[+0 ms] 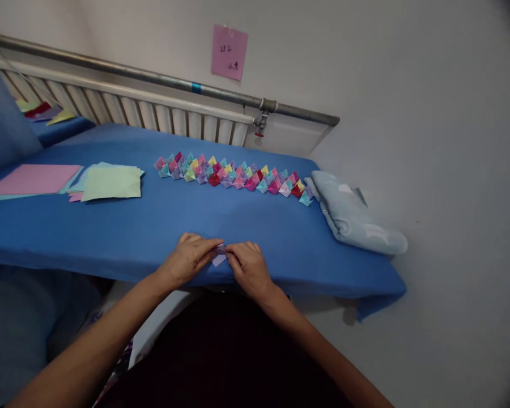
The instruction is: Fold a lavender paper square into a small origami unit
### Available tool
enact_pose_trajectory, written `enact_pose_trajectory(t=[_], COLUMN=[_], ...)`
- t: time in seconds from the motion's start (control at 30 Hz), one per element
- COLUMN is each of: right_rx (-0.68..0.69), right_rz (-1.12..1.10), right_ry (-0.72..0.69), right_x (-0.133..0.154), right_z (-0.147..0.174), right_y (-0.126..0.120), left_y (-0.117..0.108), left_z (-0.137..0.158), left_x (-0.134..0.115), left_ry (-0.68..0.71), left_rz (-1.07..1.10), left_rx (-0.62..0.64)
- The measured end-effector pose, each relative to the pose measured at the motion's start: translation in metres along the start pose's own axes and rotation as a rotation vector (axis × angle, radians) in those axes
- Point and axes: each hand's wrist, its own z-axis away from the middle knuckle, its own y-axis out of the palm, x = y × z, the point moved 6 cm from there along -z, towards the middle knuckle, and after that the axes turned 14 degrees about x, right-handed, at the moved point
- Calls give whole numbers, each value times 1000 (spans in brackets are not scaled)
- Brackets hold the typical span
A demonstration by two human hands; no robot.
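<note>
A small piece of folded lilac paper [219, 258] is pinched between my two hands near the front edge of the blue-covered table [178, 218]. My left hand [189, 258] grips its left side with thumb and fingers pressed together. On the right side, my right hand [249, 265] pinches it the same way, with fingers curled in. Part of the paper is hidden under the fingertips. Beyond my hands, several folded paper boats [238, 180] in many colours stand close together in long rows.
A stack of pink sheets [34, 179] and a pile topped by pale green paper [113, 184] lie on the left. At the table's right end rests a folded light-blue blanket [351, 212]. Behind the table are a radiator [161, 116] and a pipe [140, 72] along the wall.
</note>
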Motion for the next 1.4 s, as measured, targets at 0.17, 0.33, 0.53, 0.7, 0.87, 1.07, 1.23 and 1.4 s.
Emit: enact_pose_trajectory(t=[0.17,0.33,0.53,0.7,0.87,1.07,1.23,1.4], right_rx=[-1,69,108,93,65,69,81,98], right_rz=[20,117,157,135,115,116,189,244], right_ry=[65,65,68,69,67,49,27,15], right_x=[0,3,3,3,2,3,7,6], right_z=[-3,-6,-7,-6,-6,-3,8,19], right_y=[-1,1,2,2,2,2,0,-2], left_y=[-2,-2,-1,0,-1,-1,-3,-10], left_z=[-1,-2,-4,-5,-4,-1,10,26], left_x=[6,8,9,11,8,-7,-22,-20], left_ry=[-119,-180,-191,-202,-183,-95,-13,-35], left_rz=[68,96,100,126,96,-195,-366,-428], left_rx=[-38,-68,-66,-62,-88,-103,-19,58])
